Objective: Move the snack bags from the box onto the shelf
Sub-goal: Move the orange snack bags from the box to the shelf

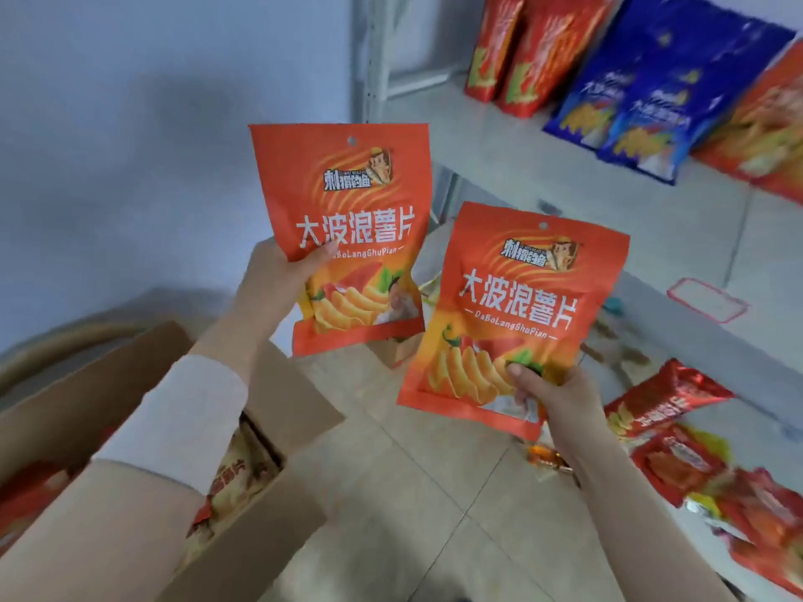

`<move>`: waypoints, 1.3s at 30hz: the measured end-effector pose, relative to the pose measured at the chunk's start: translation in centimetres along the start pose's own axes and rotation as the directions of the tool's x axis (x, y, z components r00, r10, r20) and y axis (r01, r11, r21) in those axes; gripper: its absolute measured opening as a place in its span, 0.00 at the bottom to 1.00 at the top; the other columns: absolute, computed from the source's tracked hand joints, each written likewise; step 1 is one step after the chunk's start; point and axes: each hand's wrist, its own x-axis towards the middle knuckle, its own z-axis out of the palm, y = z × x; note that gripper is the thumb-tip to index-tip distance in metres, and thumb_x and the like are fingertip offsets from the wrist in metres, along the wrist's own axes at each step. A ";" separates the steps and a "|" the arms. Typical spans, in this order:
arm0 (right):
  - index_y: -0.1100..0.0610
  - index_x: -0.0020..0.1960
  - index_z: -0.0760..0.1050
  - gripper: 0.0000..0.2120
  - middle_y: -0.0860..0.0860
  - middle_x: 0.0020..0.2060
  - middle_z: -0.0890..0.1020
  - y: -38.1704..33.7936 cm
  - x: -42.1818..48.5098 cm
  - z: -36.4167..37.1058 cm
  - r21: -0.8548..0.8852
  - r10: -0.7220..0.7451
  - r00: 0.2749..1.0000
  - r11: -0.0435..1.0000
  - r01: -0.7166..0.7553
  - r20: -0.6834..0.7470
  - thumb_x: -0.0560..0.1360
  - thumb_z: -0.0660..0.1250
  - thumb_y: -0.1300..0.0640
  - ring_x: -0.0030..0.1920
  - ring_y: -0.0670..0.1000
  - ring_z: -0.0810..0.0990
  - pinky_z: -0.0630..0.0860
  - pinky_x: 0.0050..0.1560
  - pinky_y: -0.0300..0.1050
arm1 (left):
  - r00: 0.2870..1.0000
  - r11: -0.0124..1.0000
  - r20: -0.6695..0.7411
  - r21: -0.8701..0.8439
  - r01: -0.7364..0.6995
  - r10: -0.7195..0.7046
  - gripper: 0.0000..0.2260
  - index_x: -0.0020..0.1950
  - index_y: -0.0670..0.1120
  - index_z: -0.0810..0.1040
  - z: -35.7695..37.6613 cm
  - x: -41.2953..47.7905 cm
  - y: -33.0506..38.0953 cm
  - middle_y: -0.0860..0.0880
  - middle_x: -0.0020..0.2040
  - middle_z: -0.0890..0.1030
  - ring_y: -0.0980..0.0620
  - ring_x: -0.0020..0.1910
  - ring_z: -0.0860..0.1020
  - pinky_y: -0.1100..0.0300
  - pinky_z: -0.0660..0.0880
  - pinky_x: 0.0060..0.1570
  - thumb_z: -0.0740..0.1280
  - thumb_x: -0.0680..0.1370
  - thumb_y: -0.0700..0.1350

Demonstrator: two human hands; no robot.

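two orange snack bags picturing wavy crisps are held upright in mid-air: the higher bag in the left hand, the lower bag in the right hand. more bags lie in the open cardboard box. red bags and blue bags stand toward the back edge of the white shelf.

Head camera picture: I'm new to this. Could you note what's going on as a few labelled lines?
left hand: holds upper orange bag by its left edge
right hand: holds lower orange bag near its bottom right corner
box: open, bags inside, lower left
shelf: red bags and blue bags standing on it
progress: both held bags in the air, not yet on the shelf
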 end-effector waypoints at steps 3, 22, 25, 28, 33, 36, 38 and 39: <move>0.54 0.42 0.75 0.07 0.46 0.35 0.82 -1.9 2.4 -9.8 0.071 -0.044 0.991 0.996 0.053 -0.127 0.69 0.71 0.63 0.32 0.43 0.81 0.78 0.35 0.38 | 0.983 0.994 0.156 -0.064 -0.086 0.095 0.15 0.60 0.48 0.77 10.8 1.3 5.0 0.52 0.51 0.81 0.56 0.48 0.80 0.64 0.75 0.49 0.69 0.75 0.49; 0.62 0.44 0.76 0.07 0.52 0.27 0.79 -6.5 24.4 -44.3 0.127 -0.073 0.850 0.979 0.162 -0.521 0.68 0.72 0.66 0.27 0.50 0.76 0.75 0.31 0.41 | 0.724 0.951 0.618 -0.182 -0.249 0.308 0.11 0.58 0.52 0.73 58.1 13.5 19.5 0.58 0.49 0.79 0.63 0.47 0.77 0.68 0.72 0.48 0.67 0.76 0.44; 0.58 0.45 0.77 0.07 0.60 0.38 0.82 -8.0 30.7 -46.7 0.130 -0.053 0.834 0.980 0.148 -0.550 0.69 0.73 0.64 0.39 0.62 0.80 0.80 0.45 0.53 | 0.696 0.962 0.664 -0.162 -0.221 0.272 0.09 0.56 0.53 0.74 63.9 18.3 20.5 0.56 0.50 0.80 0.59 0.47 0.78 0.62 0.72 0.50 0.67 0.77 0.48; 0.57 0.44 0.77 0.08 0.65 0.44 0.82 -8.8 36.2 -48.6 0.139 -0.013 0.816 0.984 0.113 -0.578 0.68 0.74 0.63 0.46 0.68 0.81 0.78 0.52 0.62 | 0.679 0.972 0.697 -0.146 -0.183 0.232 0.09 0.58 0.52 0.73 69.0 22.2 21.1 0.60 0.47 0.78 0.65 0.43 0.76 0.70 0.69 0.41 0.65 0.78 0.47; 0.61 0.46 0.77 0.08 0.59 0.35 0.79 -10.1 43.7 -51.9 0.104 0.004 0.812 0.992 0.070 -0.583 0.68 0.73 0.64 0.35 0.57 0.77 0.78 0.43 0.50 | 0.654 0.984 0.736 -0.151 -0.092 0.174 0.11 0.60 0.49 0.73 76.0 27.3 21.4 0.57 0.49 0.79 0.61 0.48 0.78 0.68 0.72 0.45 0.65 0.78 0.45; 0.57 0.41 0.76 0.07 0.55 0.31 0.78 -10.6 47.4 -53.4 0.060 -0.013 0.814 0.996 0.059 -0.581 0.68 0.74 0.62 0.30 0.52 0.76 0.76 0.37 0.44 | 0.660 0.989 0.737 -0.117 -0.088 0.146 0.13 0.62 0.48 0.73 79.0 29.9 21.6 0.55 0.52 0.79 0.59 0.50 0.78 0.66 0.73 0.47 0.65 0.78 0.45; 0.54 0.39 0.75 0.08 0.54 0.31 0.79 -10.5 49.4 -54.0 0.033 -0.018 0.812 0.998 0.046 -0.583 0.68 0.74 0.60 0.31 0.52 0.77 0.77 0.38 0.46 | 0.661 0.993 0.741 -0.077 -0.085 0.114 0.15 0.64 0.47 0.73 80.2 31.3 21.6 0.53 0.55 0.79 0.54 0.55 0.78 0.60 0.73 0.55 0.65 0.78 0.46; 0.54 0.38 0.75 0.08 0.53 0.30 0.79 -10.4 50.2 -54.2 0.018 -0.024 0.810 0.999 0.043 -0.585 0.68 0.74 0.60 0.31 0.52 0.77 0.76 0.38 0.45 | 0.665 0.995 0.740 -0.058 -0.086 0.101 0.15 0.65 0.47 0.73 80.8 31.9 21.6 0.52 0.57 0.79 0.52 0.57 0.77 0.57 0.72 0.59 0.65 0.78 0.46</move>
